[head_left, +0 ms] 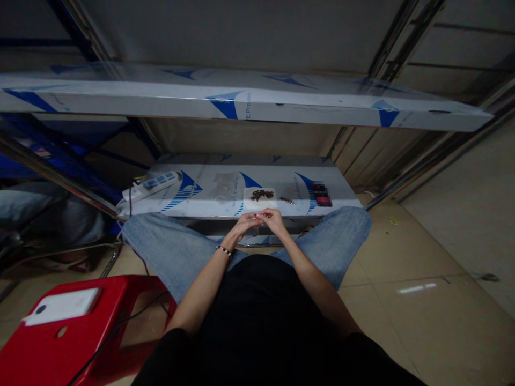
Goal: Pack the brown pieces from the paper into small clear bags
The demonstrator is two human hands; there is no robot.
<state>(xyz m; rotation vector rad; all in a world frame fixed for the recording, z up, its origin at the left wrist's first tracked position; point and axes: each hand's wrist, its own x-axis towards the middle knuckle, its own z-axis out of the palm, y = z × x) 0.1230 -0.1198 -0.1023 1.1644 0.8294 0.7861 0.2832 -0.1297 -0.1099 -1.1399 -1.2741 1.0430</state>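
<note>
My left hand [244, 224] and my right hand [272, 220] meet at the front edge of the shelf, fingertips pressed together. Both are closed in a pinch; whatever lies between the fingers is too small to name. Just beyond them, a heap of small dark brown pieces [262, 195] rests on a white sheet [250, 203]. A few slender dark pieces [287, 201] lie to the right of the sheet. On its left is a crumpled clear plastic bag [223, 188].
A white power strip [155, 184] lies at the lower shelf's [193, 206] left end. A blurred-out black and red item [322, 194] sits at its right. The upper shelf [281, 110] spans above. On a red stool [44, 348] rests a white phone-like device [64, 306], with a black cable alongside.
</note>
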